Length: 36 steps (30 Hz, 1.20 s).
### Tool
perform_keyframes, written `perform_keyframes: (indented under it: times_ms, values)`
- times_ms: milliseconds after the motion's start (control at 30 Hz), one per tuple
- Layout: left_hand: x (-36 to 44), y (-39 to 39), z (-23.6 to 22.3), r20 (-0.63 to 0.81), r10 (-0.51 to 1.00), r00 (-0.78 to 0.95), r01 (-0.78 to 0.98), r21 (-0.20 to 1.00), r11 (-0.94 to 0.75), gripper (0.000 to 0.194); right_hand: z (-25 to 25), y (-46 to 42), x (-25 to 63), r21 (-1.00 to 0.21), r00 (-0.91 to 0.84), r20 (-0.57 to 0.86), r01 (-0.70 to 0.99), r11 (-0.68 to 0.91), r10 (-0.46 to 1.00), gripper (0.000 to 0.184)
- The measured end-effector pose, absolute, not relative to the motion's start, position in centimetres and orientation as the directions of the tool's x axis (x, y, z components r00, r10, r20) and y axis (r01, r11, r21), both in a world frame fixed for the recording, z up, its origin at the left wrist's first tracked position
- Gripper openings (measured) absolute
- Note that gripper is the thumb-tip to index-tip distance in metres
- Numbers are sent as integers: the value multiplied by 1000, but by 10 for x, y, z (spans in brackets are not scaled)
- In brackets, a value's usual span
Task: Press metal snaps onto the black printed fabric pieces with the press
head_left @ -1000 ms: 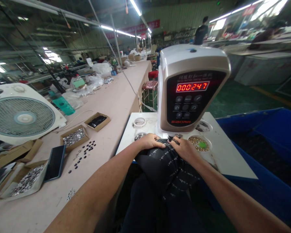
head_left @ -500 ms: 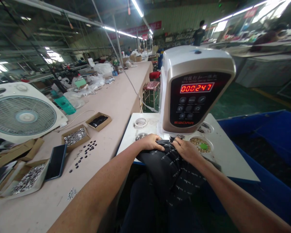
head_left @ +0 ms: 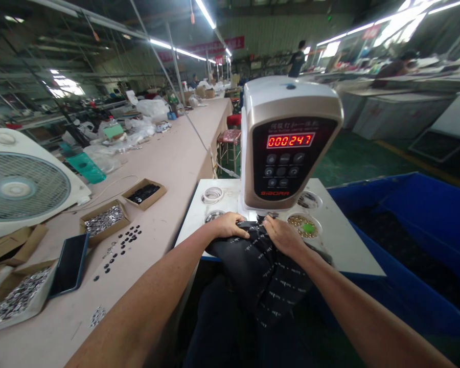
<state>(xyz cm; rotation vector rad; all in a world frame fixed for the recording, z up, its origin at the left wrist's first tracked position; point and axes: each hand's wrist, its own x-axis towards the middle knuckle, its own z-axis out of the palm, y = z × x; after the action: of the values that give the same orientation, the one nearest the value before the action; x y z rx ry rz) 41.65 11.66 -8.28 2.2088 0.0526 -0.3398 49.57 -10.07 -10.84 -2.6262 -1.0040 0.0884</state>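
Note:
Black fabric (head_left: pixel 260 271) printed with small white lettering drapes from the front of a snap-fastening machine (head_left: pixel 287 138) down over my lap. My left hand (head_left: pixel 230 226) grips the fabric's upper left edge, thumb on top. Closed on the same edge farther right, my right hand (head_left: pixel 281 232) pinches it close under the machine head. The display reads 000247. What lies between the fabric and the machine's die is hidden by the head and my fingers. A round well of brass-coloured studs (head_left: pixel 303 226), with a green piece in it, sits right of my right hand.
On the long table (head_left: pixel 176 168) at left are a box of silver snap parts (head_left: pixel 103 222), a box of black parts (head_left: pixel 143 194), loose black caps, a phone (head_left: pixel 69 263) and a fan (head_left: pixel 26 179). A blue bin (head_left: pixel 417 214) stands at right. People are in the background.
The view has shifted slightly, so the machine and table appear farther left. Both hands keep their hold on the fabric at the machine, and the display still reads 000247.

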Motion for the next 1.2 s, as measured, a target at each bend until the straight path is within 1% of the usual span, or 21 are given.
perform_keyframes:
  times_ms: [200, 400, 633, 767, 833, 900, 1067, 1200]
  values:
    - [417, 117, -83, -256, -81, 963, 153, 770, -619, 39, -106, -101, 494, -338, 755, 57, 630, -699, 653, 33]
    - [415, 117, -83, -252, -98, 963, 143, 782, -607, 36, -106, -102, 493, -356, 754, 57, 628, -692, 655, 34]
    - [415, 117, -82, -240, -65, 969, 142, 750, -646, 38, -107, -101, 494, -390, 759, 62, 616, -684, 648, 32]
    - [411, 113, -81, -202, -33, 979, 126, 722, -680, 37, -107, -101, 494, -442, 771, 80, 595, -671, 632, 30]
    - [405, 109, -78, -151, 12, 988, 115, 700, -705, 37, -107, -102, 494, -483, 778, 97, 582, -654, 621, 30]
    - [396, 102, -74, -68, 72, 995, 100, 667, -738, 40, -105, -103, 492, -531, 783, 122, 571, -626, 610, 30]
    - [358, 81, -55, 212, 192, 958, 37, 575, -818, 41, -91, -110, 482, -638, 793, 197, 551, -539, 577, 36]
    - [305, 63, -46, 463, 234, 855, -49, 522, -851, 35, -80, -139, 467, -686, 813, 235, 527, -502, 533, 39]
